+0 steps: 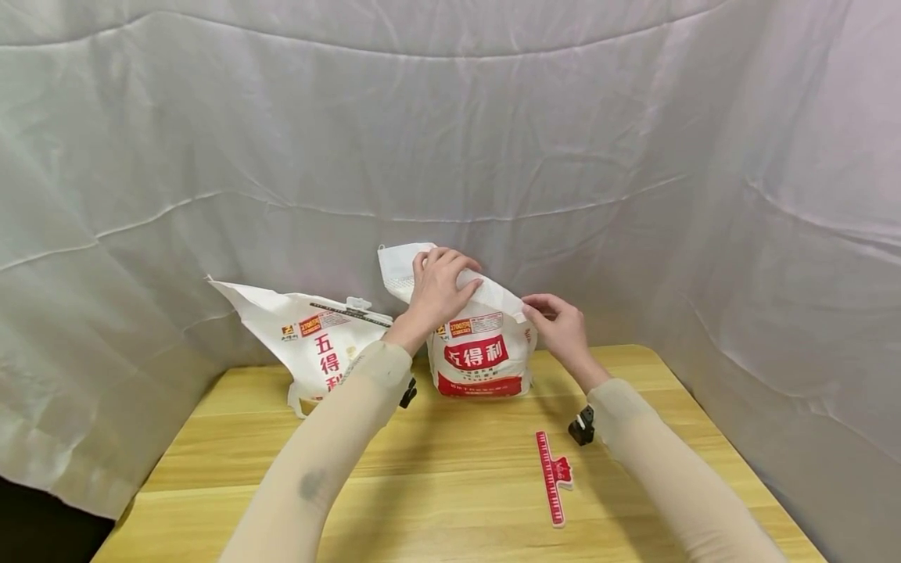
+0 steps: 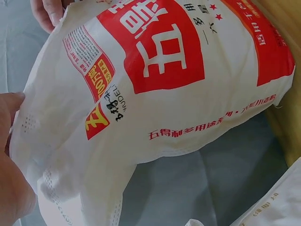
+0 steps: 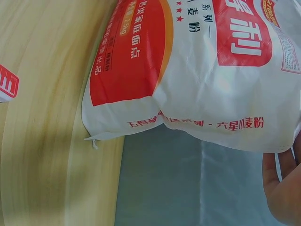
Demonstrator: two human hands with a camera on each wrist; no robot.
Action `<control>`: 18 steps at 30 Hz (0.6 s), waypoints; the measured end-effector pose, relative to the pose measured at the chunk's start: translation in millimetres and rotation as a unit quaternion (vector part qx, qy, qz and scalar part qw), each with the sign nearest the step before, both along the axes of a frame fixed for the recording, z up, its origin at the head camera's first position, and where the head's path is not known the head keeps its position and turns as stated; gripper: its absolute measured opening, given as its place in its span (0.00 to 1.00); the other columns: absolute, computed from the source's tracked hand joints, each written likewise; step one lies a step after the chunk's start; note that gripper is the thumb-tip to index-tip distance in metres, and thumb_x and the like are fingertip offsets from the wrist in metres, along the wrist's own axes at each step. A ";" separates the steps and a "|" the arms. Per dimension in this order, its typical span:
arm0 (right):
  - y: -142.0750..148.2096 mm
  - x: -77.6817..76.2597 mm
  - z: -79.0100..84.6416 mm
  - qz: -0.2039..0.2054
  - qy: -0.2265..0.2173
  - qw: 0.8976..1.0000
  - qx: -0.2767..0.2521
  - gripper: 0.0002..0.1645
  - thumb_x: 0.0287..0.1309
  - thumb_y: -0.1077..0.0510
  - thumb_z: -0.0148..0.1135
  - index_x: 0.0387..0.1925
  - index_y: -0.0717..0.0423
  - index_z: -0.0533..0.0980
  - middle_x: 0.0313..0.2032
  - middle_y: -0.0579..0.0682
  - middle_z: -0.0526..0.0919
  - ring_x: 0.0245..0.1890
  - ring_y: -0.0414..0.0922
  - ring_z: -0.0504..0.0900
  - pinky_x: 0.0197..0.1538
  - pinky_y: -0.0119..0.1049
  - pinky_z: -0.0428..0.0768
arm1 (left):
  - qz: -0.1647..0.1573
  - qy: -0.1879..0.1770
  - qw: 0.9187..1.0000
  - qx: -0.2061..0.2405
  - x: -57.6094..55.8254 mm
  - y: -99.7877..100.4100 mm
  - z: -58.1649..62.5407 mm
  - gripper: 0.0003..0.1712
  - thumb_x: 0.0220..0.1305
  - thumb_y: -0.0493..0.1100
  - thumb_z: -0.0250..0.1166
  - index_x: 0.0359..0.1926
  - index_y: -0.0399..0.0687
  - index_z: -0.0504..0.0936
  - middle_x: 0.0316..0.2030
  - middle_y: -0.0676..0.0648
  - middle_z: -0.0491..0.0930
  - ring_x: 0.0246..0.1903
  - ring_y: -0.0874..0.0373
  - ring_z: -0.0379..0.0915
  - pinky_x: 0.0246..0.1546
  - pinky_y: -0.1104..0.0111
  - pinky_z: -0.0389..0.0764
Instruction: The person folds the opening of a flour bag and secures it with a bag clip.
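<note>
A white flour bag (image 1: 482,356) with red labels stands upright at the back of the table, its top folded over into a slanting band. My left hand (image 1: 443,288) grips this folded top near its middle, fingers behind and thumb in front. To its left, a corner of the bag's top sticks up. With thumb and fingers my right hand (image 1: 559,324) pinches the right end of the fold. In the left wrist view the flour bag (image 2: 164,113) has a creased upper part by the left thumb. The right wrist view shows right-hand fingers (image 3: 272,176) at the bag's upper edge.
Left of it leans a second flour bag (image 1: 310,344), its slanting top held by a dark sealing clip (image 1: 352,312). A red sealing clip (image 1: 551,478) lies on the wooden table (image 1: 464,485) in front of the right forearm. Grey curtain (image 1: 450,141) hangs close behind the bags.
</note>
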State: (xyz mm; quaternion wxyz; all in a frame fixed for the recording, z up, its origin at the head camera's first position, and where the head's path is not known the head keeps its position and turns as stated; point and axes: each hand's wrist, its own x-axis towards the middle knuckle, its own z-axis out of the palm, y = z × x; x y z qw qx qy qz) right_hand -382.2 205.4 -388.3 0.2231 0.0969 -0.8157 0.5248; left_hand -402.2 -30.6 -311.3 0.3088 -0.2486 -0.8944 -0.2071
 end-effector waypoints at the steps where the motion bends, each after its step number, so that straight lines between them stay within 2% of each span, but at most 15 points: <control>1: -0.3 -0.3 -0.2 0.002 -0.002 1.000 -0.002 0.14 0.69 0.53 0.68 0.51 0.57 0.85 0.49 0.56 0.88 0.47 0.50 0.85 0.42 0.26 0.80 | 0.001 -0.002 1.000 -0.001 -0.4 -0.1 -0.7 0.12 0.68 0.51 0.71 0.48 0.54 0.87 0.51 0.52 0.84 0.61 0.51 0.68 0.68 0.49 0.57; 6: -1.4 -1.3 -1.6 0.014 -0.007 1.000 -0.015 0.15 0.69 0.54 0.68 0.52 0.58 0.84 0.49 0.57 0.88 0.47 0.50 0.85 0.43 0.23 0.79 | 0.000 -0.001 1.000 0.000 -2.6 -1.3 -3.7 0.10 0.69 0.50 0.71 0.48 0.55 0.87 0.51 0.53 0.85 0.60 0.53 0.71 0.69 0.50 0.57; 10: -2.0 -2.3 -2.2 0.017 -0.004 1.000 -0.017 0.15 0.69 0.54 0.68 0.51 0.59 0.84 0.49 0.58 0.88 0.46 0.50 0.85 0.42 0.23 0.79 | -0.016 0.006 1.000 0.004 -3.6 -2.8 -4.2 0.08 0.69 0.47 0.71 0.46 0.54 0.87 0.48 0.53 0.85 0.57 0.53 0.74 0.68 0.52 0.61; 18: -2.7 -1.9 -2.2 0.019 -0.007 1.000 -0.020 0.15 0.68 0.54 0.70 0.50 0.59 0.84 0.46 0.58 0.88 0.43 0.48 0.84 0.40 0.24 0.80 | -0.025 -0.010 0.999 0.024 -0.2 -3.6 -5.4 0.05 0.68 0.45 0.71 0.44 0.53 0.87 0.45 0.53 0.86 0.51 0.53 0.76 0.58 0.55 0.71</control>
